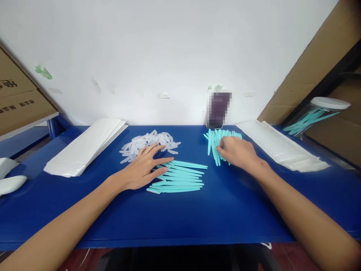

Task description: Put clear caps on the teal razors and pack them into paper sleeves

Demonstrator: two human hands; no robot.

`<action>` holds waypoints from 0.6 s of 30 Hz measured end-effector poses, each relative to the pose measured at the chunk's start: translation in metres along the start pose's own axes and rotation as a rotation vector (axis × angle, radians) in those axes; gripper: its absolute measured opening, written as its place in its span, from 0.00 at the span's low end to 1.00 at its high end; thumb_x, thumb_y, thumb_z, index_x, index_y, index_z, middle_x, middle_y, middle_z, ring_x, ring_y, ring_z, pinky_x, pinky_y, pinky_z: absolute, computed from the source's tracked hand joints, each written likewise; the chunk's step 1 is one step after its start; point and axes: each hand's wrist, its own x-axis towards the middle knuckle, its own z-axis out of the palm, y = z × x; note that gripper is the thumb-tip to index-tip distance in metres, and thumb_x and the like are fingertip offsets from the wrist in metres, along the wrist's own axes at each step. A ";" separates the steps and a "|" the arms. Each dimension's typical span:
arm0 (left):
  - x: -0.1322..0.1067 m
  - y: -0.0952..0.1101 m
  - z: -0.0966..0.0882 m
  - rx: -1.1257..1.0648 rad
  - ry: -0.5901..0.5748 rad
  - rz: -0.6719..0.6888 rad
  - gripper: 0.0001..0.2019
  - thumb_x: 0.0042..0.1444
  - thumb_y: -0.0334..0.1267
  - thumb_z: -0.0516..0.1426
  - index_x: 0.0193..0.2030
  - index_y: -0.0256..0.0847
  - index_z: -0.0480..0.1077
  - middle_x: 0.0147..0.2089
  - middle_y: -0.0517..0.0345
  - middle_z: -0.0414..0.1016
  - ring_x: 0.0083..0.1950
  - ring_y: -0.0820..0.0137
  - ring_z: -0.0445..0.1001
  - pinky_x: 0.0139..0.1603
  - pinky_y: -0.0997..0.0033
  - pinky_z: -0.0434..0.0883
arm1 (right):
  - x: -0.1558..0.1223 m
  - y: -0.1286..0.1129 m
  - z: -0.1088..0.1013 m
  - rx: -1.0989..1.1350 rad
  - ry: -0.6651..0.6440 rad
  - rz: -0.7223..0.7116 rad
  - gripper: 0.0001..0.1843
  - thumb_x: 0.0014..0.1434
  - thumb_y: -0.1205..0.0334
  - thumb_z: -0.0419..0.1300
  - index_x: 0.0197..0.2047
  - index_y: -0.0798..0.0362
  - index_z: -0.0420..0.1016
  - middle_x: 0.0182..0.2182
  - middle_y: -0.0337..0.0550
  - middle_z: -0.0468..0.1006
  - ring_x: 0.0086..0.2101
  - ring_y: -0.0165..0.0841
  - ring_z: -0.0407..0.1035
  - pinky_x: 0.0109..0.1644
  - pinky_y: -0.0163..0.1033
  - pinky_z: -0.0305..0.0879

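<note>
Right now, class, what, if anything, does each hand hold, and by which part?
The left hand is spread, holding nothing. The right hand is at the teal pile; whether it grips anything cannot be told.

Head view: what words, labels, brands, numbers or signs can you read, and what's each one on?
No text is readable here.
Left cardboard box, upper line: large dark print, too blurred to read.
Same box, lower line: smaller dark print, also too blurred.
Pixelated device by the wall: nothing readable.
Teal tools, pale plastic pieces and lidded jar: no lettering that I can make out.
</note>
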 end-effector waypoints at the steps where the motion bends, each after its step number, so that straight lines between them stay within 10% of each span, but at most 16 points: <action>1: 0.000 0.000 0.000 -0.004 -0.005 0.001 0.24 0.70 0.56 0.44 0.71 0.62 0.60 0.79 0.56 0.44 0.78 0.40 0.42 0.70 0.24 0.44 | 0.000 -0.001 0.001 0.012 0.016 -0.004 0.15 0.66 0.58 0.49 0.37 0.53 0.76 0.40 0.52 0.82 0.38 0.44 0.76 0.32 0.41 0.56; 9: -0.001 0.000 -0.001 -0.004 -0.009 0.022 0.25 0.70 0.56 0.45 0.71 0.63 0.58 0.78 0.54 0.45 0.78 0.42 0.41 0.71 0.26 0.44 | 0.000 -0.019 0.010 0.067 0.071 -0.083 0.19 0.68 0.48 0.50 0.37 0.52 0.74 0.40 0.49 0.81 0.37 0.42 0.75 0.33 0.40 0.55; 18: -0.001 -0.007 0.005 0.009 0.025 0.058 0.25 0.71 0.55 0.46 0.72 0.60 0.58 0.77 0.53 0.49 0.77 0.44 0.44 0.71 0.32 0.50 | -0.002 -0.025 0.009 -0.015 0.028 -0.092 0.17 0.66 0.60 0.49 0.31 0.54 0.74 0.36 0.52 0.81 0.33 0.42 0.75 0.30 0.41 0.51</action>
